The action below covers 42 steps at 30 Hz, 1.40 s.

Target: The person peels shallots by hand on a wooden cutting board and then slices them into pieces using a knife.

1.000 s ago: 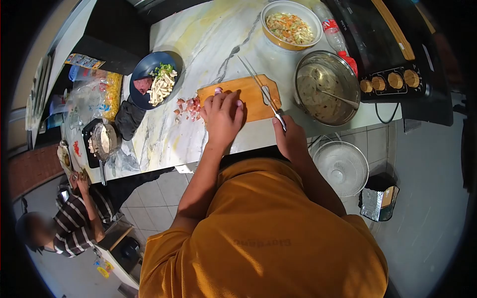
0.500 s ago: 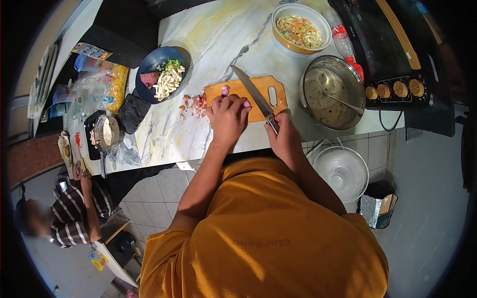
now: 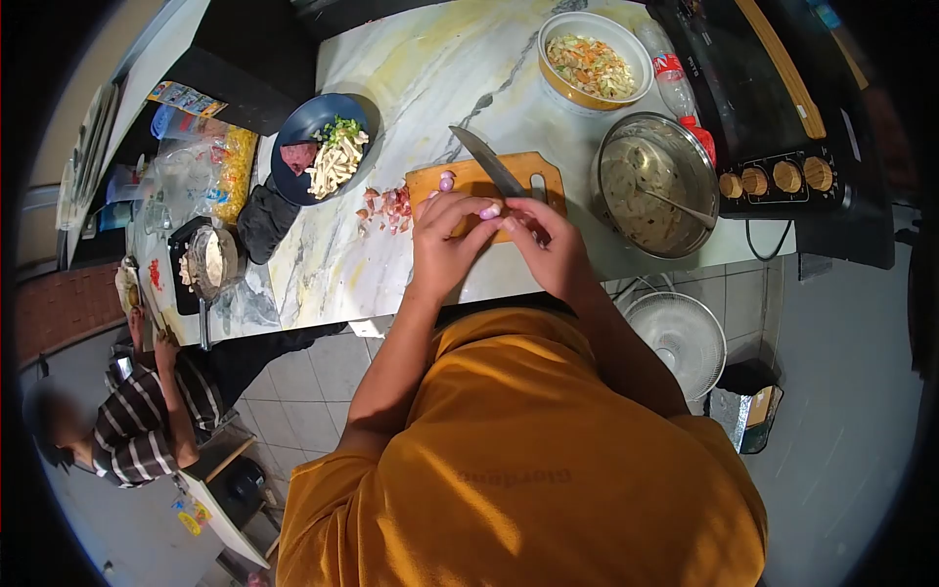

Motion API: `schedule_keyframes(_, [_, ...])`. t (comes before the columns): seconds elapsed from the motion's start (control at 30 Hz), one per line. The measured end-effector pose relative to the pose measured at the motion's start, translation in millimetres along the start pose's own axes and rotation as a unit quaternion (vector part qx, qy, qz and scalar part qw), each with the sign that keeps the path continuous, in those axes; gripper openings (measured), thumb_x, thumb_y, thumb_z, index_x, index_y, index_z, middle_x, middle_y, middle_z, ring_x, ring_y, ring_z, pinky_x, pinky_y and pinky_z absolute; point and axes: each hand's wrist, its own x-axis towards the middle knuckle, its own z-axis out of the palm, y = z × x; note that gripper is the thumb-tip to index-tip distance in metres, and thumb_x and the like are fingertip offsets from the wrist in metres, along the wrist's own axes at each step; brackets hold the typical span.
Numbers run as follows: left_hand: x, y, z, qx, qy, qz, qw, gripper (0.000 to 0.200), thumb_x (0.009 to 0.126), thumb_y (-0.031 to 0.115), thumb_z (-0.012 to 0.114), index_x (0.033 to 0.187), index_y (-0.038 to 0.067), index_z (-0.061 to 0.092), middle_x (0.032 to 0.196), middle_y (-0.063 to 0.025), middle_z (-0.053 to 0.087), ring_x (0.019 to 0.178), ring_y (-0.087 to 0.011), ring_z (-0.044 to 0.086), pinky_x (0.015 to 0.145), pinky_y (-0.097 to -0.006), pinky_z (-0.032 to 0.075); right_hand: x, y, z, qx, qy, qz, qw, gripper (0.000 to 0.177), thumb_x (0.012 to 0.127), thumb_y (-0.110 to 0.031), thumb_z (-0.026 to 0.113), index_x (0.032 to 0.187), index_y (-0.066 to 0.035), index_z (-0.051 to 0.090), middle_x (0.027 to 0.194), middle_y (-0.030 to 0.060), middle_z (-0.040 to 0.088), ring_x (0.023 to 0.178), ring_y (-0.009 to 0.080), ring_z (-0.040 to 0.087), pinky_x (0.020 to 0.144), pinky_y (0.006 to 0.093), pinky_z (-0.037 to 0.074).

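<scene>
Between the fingertips of my left hand [image 3: 448, 245] is a small purple shallot [image 3: 490, 211], held over the near edge of the wooden cutting board [image 3: 479, 186]. My right hand [image 3: 550, 250] meets it from the other side, thumb and forefinger pinched at the shallot. A large knife [image 3: 486, 158] lies across the board with its tip pointing away to the left; its handle is hidden under my right hand. More shallots [image 3: 446, 183] sit at the board's left side. Reddish shallot skins [image 3: 387, 207] are scattered on the marble counter just left of it.
A dark plate [image 3: 293, 127] holds meat, pale strips and chopped greens. Further back stand a bowl of shredded vegetables [image 3: 554, 90], a plastic bottle [image 3: 673, 83], a metal pot [image 3: 604, 196] with a spoon and a black oven [image 3: 773, 201]. At left, another person [image 3: 147, 416] works beside a pan [image 3: 207, 279].
My right hand has shifted from the knife handle toward my left hand, its fingers now at the shallot. My left hand has lifted the shallot from the board. The blade has shifted slightly.
</scene>
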Motion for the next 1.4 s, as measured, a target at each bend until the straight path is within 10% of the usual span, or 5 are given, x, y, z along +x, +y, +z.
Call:
schedule_keyframes(0.03, [1, 2, 0, -0.014, 0.005, 0.018, 1.0, 0.024, 0.069, 0.009, 0.082, 0.091, 0.008, 0.071, 0.089, -0.0043, 0.07, 0.086, -0.0221, 0.064, 0.08, -0.0321, 0.042, 3, -2, 2, 0.21, -0.058, 0.102, 0.971, 0.033, 0.087, -0.018, 0.07, 0.114, -0.001, 0.063, 0.097, 0.0078, 0.067, 0.084, 0.0165, 0.063, 0.075, 0.0275, 0.048])
schedule_keyframes(0.13, [1, 7, -3, -0.03, -0.004, 0.005, 1.0, 0.024, 0.069, 0.007, 0.081, 0.09, 0.008, 0.071, 0.091, -0.0046, 0.07, 0.088, -0.0223, 0.064, 0.083, -0.0325, 0.043, 8, 3, 4, 0.248, -0.102, 0.083, 0.96, 0.034, 0.091, -0.018, 0.068, 0.119, 0.0, 0.063, 0.099, 0.0054, 0.07, 0.087, 0.0106, 0.063, 0.077, 0.0248, 0.048])
schedule_keyframes(0.67, [-7, 9, -19, -0.176, -0.147, -0.184, 0.956, 0.017, 0.081, 0.004, 0.074, 0.098, 0.002, 0.073, 0.091, -0.0063, 0.073, 0.076, -0.0122, 0.066, 0.071, -0.025, 0.053, 26, -13, -21, 0.06, -0.194, 0.021, 0.979, 0.024, 0.087, -0.021, 0.071, 0.092, 0.002, 0.069, 0.078, 0.0095, 0.068, 0.068, 0.012, 0.06, 0.064, 0.0263, 0.048])
schedule_keyframes(1.4, [-5, -13, -23, -0.37, -0.256, -0.244, 0.859, 0.028, 0.089, -0.001, 0.065, 0.117, 0.003, 0.067, 0.107, -0.0055, 0.067, 0.095, -0.0116, 0.061, 0.083, -0.0269, 0.05, 25, 5, -19, 0.2, -0.251, 0.246, 0.914, 0.032, 0.093, -0.031, 0.064, 0.088, 0.0, 0.069, 0.076, 0.0022, 0.063, 0.071, 0.0091, 0.056, 0.067, 0.0244, 0.045])
